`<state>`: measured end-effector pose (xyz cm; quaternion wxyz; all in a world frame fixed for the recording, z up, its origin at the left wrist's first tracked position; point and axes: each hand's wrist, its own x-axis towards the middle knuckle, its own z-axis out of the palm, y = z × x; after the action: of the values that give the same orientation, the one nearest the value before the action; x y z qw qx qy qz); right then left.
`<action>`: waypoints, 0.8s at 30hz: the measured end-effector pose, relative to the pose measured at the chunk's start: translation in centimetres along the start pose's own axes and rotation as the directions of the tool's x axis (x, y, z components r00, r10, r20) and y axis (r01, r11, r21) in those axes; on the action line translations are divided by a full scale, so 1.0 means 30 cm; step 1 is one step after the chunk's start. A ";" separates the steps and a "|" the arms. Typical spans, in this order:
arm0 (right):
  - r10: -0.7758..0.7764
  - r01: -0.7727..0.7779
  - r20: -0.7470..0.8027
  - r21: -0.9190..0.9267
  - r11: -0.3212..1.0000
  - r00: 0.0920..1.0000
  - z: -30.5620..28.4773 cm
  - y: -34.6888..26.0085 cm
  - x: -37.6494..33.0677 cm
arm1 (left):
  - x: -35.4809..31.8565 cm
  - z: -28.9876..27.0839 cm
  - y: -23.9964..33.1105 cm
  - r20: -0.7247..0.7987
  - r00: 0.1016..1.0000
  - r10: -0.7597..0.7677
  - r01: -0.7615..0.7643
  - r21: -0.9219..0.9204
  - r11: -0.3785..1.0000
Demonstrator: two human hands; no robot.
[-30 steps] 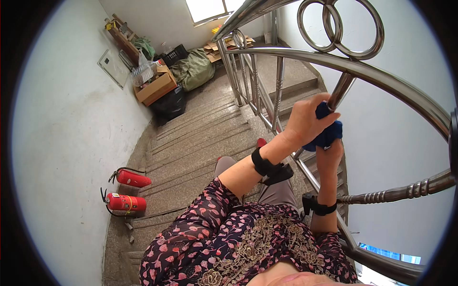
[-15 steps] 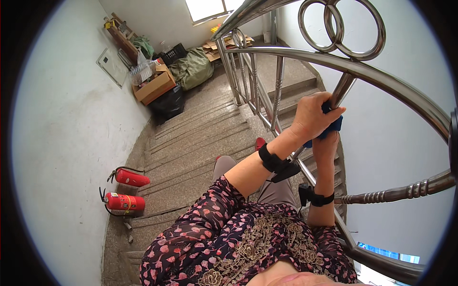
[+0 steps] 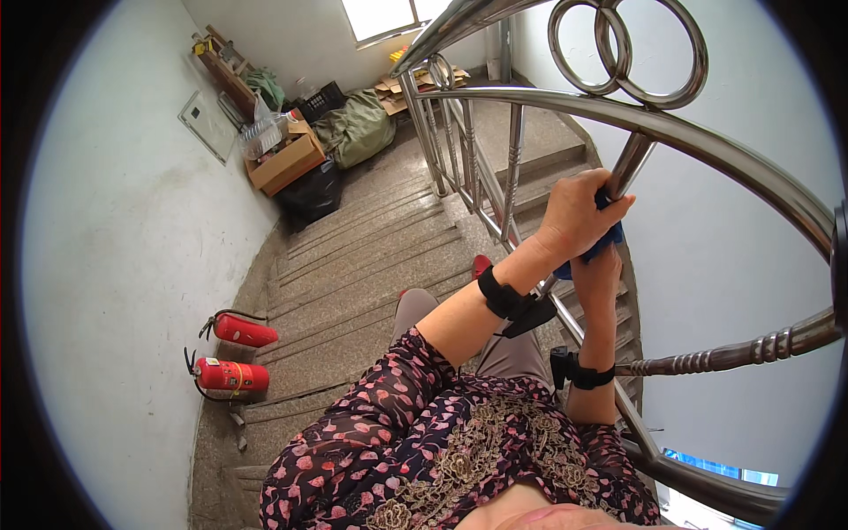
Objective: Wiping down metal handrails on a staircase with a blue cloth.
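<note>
One blue cloth (image 3: pixel 613 235) around steel baluster (image 3: pixel 632 164), three o'clock in view: our left hand (image 3: pixel 576 212) clasping both; our right hand (image 3: pixel 600 274), five o'clock of left, clutching cloth.

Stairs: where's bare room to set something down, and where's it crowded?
Bare: the steps between the red fire extinguishers and the red shoes; the landing between the olive sack and the railing. Crowded: the pile with cardboard box and black bag; the baluster, where left hand and right hand hold the blue cloth.
</note>
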<state>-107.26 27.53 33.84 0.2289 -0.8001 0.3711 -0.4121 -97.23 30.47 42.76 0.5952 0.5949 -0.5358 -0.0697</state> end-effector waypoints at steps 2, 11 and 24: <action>0.018 -0.018 0.022 0.002 1.000 1.000 -0.001 0.007 -0.004 | 0.000 0.002 0.001 -0.006 1.000 0.018 -0.018 0.029 0.999; 0.009 -0.009 -0.012 0.056 0.998 1.000 -0.084 0.044 -0.029 | -0.004 -0.016 -0.009 0.079 0.997 -0.002 0.003 -0.007 1.000; 0.042 0.122 -0.295 0.516 0.848 0.955 -0.171 -0.115 0.016 | -0.085 -0.143 -0.004 0.216 0.940 0.265 -0.251 -0.087 0.964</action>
<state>-109.94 28.99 39.24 0.3734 -0.6432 0.2560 -0.6175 -95.14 34.99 42.46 0.5514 0.4903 -0.6709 -0.0738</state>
